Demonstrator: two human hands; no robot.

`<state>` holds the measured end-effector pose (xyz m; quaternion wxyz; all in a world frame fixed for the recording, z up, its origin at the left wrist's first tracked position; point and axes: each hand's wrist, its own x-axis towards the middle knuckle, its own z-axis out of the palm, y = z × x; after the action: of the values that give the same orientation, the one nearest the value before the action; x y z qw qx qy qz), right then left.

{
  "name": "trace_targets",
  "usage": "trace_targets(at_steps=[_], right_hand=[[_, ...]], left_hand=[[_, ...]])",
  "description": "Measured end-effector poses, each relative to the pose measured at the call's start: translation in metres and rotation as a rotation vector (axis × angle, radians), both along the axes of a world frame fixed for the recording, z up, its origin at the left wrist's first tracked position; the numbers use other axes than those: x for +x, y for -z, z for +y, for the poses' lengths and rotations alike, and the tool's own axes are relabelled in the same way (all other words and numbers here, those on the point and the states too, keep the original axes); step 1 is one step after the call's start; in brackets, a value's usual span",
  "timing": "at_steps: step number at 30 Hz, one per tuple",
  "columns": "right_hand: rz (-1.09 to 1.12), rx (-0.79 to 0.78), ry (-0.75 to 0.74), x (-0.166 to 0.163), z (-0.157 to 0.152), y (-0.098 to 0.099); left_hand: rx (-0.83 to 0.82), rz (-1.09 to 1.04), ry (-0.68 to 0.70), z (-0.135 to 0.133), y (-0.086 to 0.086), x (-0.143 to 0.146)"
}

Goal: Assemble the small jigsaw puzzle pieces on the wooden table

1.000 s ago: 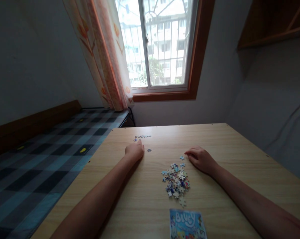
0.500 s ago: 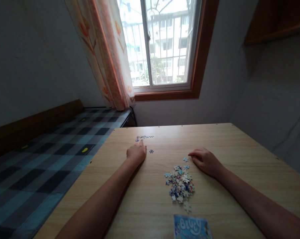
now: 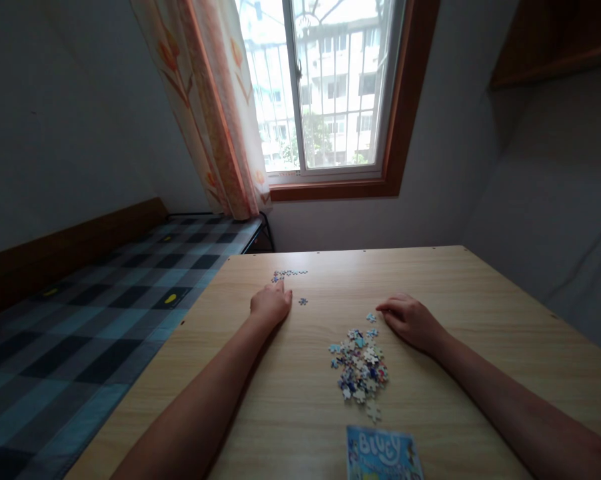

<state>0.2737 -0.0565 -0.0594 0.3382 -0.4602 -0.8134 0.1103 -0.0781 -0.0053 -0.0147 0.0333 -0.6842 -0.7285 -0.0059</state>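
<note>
My left hand (image 3: 271, 303) rests on the far left of the table, its fingers bent together and their tips on a small puzzle piece (image 3: 281, 279). That piece lies right beside another piece at the lower left of a joined strip of puzzle pieces (image 3: 291, 272). A single dark-blue piece (image 3: 303, 302) lies just right of this hand. My right hand (image 3: 408, 319) lies on the table with its index finger stretched out and nothing visible in it. Its fingertip is close to a light-blue piece (image 3: 371, 318), apart from it. Below that is a heap of loose puzzle pieces (image 3: 363, 367).
A blue Bluey box (image 3: 384, 453) lies at the near edge of view on the wooden table (image 3: 445, 413). Left of the table stands a bed with a checked cover (image 3: 105, 333). A curtain (image 3: 215, 120) and a window (image 3: 330, 93) are beyond.
My left hand has shifted slightly left and away, bringing the piece under its fingertips closer to the neighbouring piece. The right hand has stayed in place.
</note>
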Motion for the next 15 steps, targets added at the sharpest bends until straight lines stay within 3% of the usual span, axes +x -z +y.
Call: trace_targets(at_steps=[15], right_hand=[[-0.011, 0.006, 0.003, -0.0009, -0.0002, -0.0013]], left_hand=[[0.024, 0.022, -0.015, 0.0001, 0.0024, -0.0024]])
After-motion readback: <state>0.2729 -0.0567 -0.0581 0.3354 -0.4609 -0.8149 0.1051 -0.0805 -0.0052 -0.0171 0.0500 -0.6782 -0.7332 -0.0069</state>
